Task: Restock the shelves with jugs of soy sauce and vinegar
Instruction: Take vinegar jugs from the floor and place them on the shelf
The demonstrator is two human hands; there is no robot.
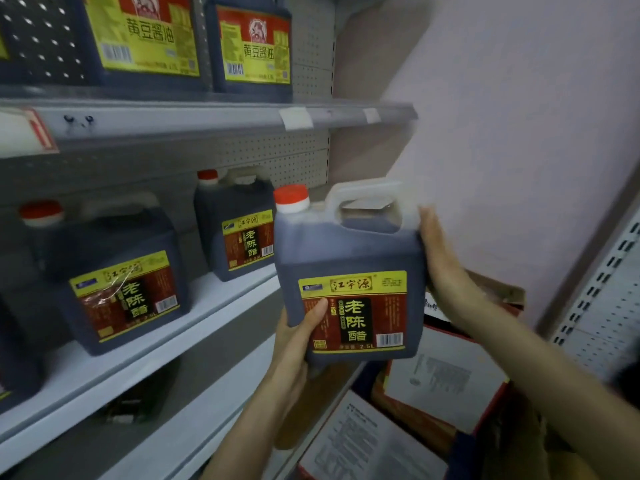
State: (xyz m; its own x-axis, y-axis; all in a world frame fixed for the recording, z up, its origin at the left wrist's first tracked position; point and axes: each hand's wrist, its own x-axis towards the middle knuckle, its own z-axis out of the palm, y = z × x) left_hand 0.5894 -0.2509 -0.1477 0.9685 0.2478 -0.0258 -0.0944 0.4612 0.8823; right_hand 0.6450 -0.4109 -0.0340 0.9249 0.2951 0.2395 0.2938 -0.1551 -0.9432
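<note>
Holding a dark vinegar jug [346, 251] upright at the centre of view, a person uses both hands. The left hand [298, 341], at the jug's 7 o'clock, grips its bottom corner, thumb on the label. The right hand [438, 251], at 3 o'clock, presses straight fingers against its side. Two matching jugs [117, 271] stand on the middle shelf [225, 299] at 9 o'clock, and soy sauce jugs [145, 39] at 11 o'clock.

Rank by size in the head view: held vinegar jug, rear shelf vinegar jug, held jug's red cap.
1. held vinegar jug
2. rear shelf vinegar jug
3. red cap
The jugs look like the same product; nearness enlarges the held one.
</note>
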